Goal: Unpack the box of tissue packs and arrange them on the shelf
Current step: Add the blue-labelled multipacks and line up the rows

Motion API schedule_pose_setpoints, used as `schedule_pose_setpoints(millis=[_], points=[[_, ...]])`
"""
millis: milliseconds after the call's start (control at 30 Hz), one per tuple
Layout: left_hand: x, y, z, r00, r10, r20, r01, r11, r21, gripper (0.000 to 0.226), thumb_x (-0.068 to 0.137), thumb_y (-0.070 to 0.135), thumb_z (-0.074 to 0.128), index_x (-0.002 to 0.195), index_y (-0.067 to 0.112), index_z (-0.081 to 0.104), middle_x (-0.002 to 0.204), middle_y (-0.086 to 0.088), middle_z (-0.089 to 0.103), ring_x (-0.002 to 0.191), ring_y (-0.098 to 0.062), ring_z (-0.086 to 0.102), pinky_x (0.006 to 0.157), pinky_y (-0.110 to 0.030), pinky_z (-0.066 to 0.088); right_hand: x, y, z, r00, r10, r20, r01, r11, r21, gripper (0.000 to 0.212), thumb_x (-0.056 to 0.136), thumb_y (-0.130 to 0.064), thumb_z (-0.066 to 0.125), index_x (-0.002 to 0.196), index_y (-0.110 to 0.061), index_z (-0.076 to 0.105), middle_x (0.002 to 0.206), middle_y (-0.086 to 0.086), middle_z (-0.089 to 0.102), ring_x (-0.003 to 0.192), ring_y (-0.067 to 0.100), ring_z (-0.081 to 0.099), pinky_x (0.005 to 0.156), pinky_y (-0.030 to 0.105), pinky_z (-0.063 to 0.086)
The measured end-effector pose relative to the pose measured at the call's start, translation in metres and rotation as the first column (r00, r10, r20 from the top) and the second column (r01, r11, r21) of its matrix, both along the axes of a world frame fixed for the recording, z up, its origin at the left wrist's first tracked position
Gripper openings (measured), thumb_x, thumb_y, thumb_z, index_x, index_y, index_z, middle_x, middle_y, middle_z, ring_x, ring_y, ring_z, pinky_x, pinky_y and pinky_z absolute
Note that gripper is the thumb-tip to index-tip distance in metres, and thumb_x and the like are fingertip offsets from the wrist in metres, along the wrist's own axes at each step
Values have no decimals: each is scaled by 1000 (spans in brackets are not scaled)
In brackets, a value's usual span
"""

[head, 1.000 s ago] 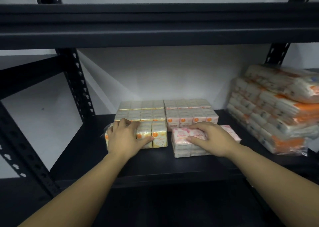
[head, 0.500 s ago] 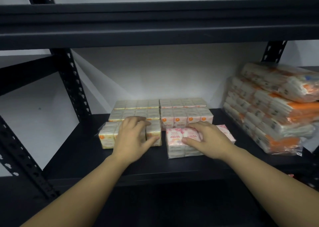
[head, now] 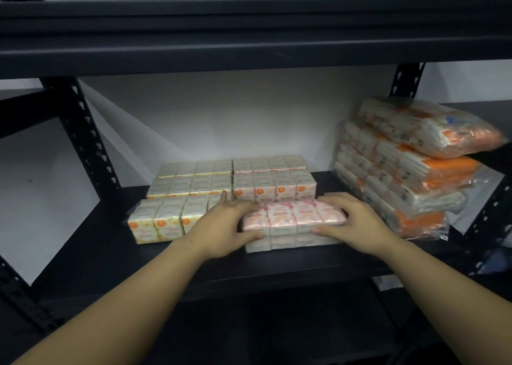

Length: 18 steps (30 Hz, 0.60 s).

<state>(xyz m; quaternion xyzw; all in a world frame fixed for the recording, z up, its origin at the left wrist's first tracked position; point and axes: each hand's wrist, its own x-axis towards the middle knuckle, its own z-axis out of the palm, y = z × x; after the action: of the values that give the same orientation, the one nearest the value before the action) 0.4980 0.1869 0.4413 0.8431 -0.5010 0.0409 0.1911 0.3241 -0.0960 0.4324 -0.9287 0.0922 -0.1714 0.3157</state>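
1. Pack labels: blurred, unreadable
2. Pink pack (head: 293, 220), front of shelf (head: 83, 253): left hand (head: 224, 226) and right hand (head: 357, 220) grip its two ends
3. Yellow packs: three, the front one (head: 160, 223) just left of the pink pack
4. Orange bundles (head: 401, 167): four stacked, right
5. Since 0.5 s ago: left hand moved off the yellow pack onto the pink

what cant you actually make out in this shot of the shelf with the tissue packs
- Head view: small print on the pink tissue pack is too blurred to read.
- Right end of the yellow tissue pack is hidden behind the left hand.
- The bagged stack runs to the right edge; the bag's glare hides its labels.
- The box being unpacked is out of frame.
- The right hand covers the pink pack's right end.
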Motion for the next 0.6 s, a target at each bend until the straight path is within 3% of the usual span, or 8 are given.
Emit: schedule_pose_setpoints(millis=[100, 200, 300, 433, 500, 567, 600], points=[[5, -4, 1, 999, -21, -47, 24, 999, 48, 60, 90, 73, 55, 141, 40, 54, 149, 11, 57, 153, -24, 32, 128, -37, 6, -8, -8, -1, 997, -55, 47, 52, 997, 51, 62, 67, -62, 88, 121, -36, 72, 119, -23, 67, 110, -7, 61, 95, 22, 50], [9, -12, 8, 993, -72, -96, 79, 995, 66, 51, 92, 74, 41, 113, 36, 68, 110, 18, 65, 117, -8, 55, 126, -37, 18, -11, -13, 8, 994, -105, -21, 107, 981, 160, 42, 73, -62, 83, 106, -37, 78, 104, -24, 74, 99, -9, 64, 88, 20, 49], [13, -19, 12, 994, -48, -96, 53, 997, 51, 41, 97, 64, 42, 81, 34, 66, 88, 19, 58, 98, -3, 54, 115, -42, 35, -8, -15, 12, 986, -135, -94, 149, 975, 166, 38, 82, -67, 73, 101, -35, 79, 100, -22, 74, 97, -5, 65, 80, 19, 46], [6, -21, 7, 995, 6, -96, -4, 1000, 18, 19, 100, 53, 53, 92, 41, 65, 95, 22, 61, 102, -7, 52, 93, -37, 49, -3, -8, 12, 974, -207, -87, 219, 962, 164, 33, 87, -55, 75, 109, -30, 77, 102, -15, 74, 99, 4, 68, 77, 24, 52], [4, -21, 4, 996, 20, -87, -22, 999, -27, 12, 101, 49, 56, 99, 43, 66, 98, 22, 63, 106, -8, 52, 97, -35, 47, -2, -1, 13, 980, -183, -74, 189, 979, 76, 41, 87, -55, 74, 119, -29, 74, 112, -16, 71, 106, 5, 65, 86, 27, 53], [6, -17, 2, 997, 32, -75, -38, 996, -76, 13, 100, 50, 59, 101, 40, 68, 98, 23, 64, 101, -4, 55, 111, -35, 38, 0, 9, 15, 991, -115, -68, 106, 987, -122, 50, 86, -64, 69, 124, -30, 72, 120, -16, 68, 113, 6, 59, 97, 33, 50], [7, -14, 2, 997, 41, -69, -47, 995, -92, 15, 99, 51, 60, 102, 38, 69, 97, 23, 63, 99, -3, 56, 110, -34, 38, 1, 17, 17, 993, -81, -81, 61, 973, -222, 56, 86, -70, 64, 126, -32, 70, 123, -16, 67, 116, 7, 55, 101, 36, 48]])
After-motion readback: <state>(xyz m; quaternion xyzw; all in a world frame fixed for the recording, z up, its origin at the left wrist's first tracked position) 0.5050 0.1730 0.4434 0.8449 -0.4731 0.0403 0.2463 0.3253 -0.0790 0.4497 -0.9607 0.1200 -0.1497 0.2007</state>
